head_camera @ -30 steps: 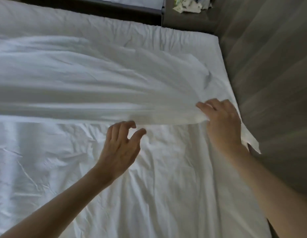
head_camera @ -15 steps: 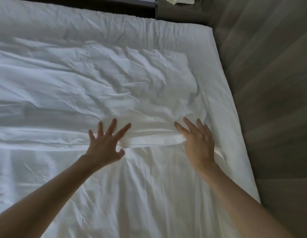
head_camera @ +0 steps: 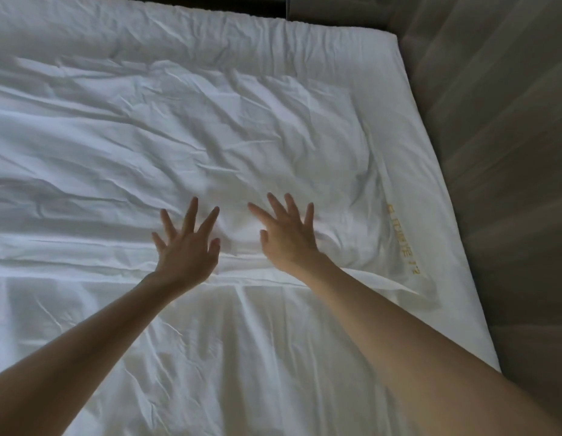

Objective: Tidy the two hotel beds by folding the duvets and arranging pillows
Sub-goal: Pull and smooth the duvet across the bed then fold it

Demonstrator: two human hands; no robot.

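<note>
Head view looks down on the duvet [head_camera: 210, 136], folded over itself across the mattress [head_camera: 430, 127]. Its fold edge [head_camera: 84, 275] runs left to right just under both wrists. Left hand [head_camera: 185, 247] and right hand [head_camera: 289, 240] lie palm-down on the upper layer near the middle, close together. Their fingers [head_camera: 191, 215] are straight and fanned apart, pinching nothing. Slight blur leaves it unclear how hard they press.

The main risk, as I judge it, comes from both palms sitting at the centre. A sweep outward may shove loose cloth into ridges rather than flatten it, and the deep creases beyond the fingertips would set into the fold. Pushing away could also slide the upper layer off the lower one and leave the edge crooked. The right corner [head_camera: 408, 294] pokes out past the fold and lies uneven. Left alone it spoils the line, and a hard sweep right could drag it over the side toward the floor [head_camera: 509, 184].

Yellow lettering [head_camera: 402, 240] runs along the duvet's right margin, too blurred to read. A dark strip [head_camera: 210, 3] borders the mattress at the top. No pillow shows, nor the second bed. What stands in the way is the cloth's own rumpling and the reach, since the duvet's left part runs out of frame.
</note>
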